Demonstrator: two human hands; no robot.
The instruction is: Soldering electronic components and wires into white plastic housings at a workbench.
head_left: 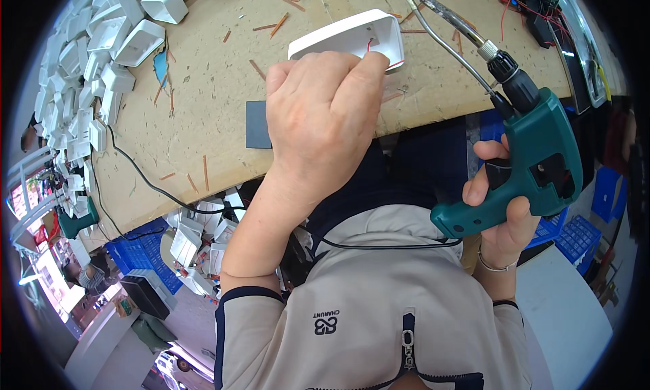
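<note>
A white plastic housing, open on one side, rests on the worktable ahead of me. A short red wire shows inside it. My left hand is closed at the housing's near side, its fingertips hidden beneath the hand. My right hand grips a green soldering gun by its handle, with fingers near the black trigger. The gun's metal tip and thin solder-feed tube point up and left, over the table, apart from the housing. A flat dark grey block lies beside my left wrist.
Many white housings are heaped at the table's left, with more below its edge. Brown strips are scattered over the worktable. A black cable crosses its left edge. Electronics with red wires stand at far right.
</note>
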